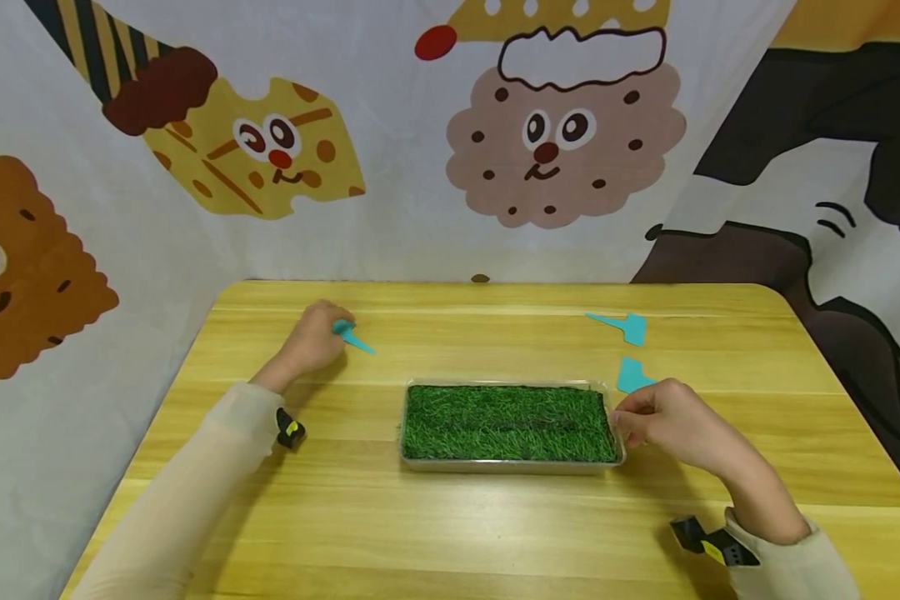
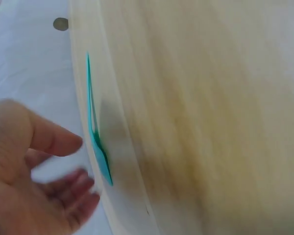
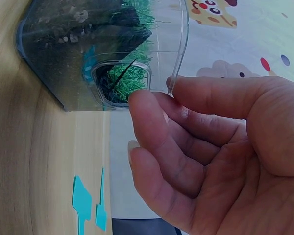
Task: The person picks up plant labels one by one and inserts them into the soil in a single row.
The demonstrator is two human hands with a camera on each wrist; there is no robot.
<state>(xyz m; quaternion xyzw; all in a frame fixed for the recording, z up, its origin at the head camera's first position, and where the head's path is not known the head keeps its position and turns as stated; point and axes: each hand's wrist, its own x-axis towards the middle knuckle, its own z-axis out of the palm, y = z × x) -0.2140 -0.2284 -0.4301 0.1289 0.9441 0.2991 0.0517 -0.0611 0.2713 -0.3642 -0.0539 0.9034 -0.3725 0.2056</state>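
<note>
A clear plastic tray (image 1: 510, 467) stands mid-table with strips of green artificial grass (image 1: 506, 408) in it. My right hand (image 1: 675, 421) holds its right end, thumb and fingers at the rim in the right wrist view. My left hand (image 1: 315, 337) reaches toward the far left of the table. Close by its fingertips is a teal plant label (image 1: 354, 337) with a pointed stem. In the left wrist view the left thumb and fingers (image 2: 59, 142) are spread apart beside this label (image 2: 94, 139), and a gap shows between them.
Two more teal plant labels lie right of the tray: one (image 1: 634, 328) farther back, the other (image 1: 632, 377) partly hidden by the right hand. Something teal (image 3: 89, 63) shows through the tray's end wall. A cartoon-printed cloth (image 1: 397, 242) hangs behind the wooden table (image 1: 480, 533).
</note>
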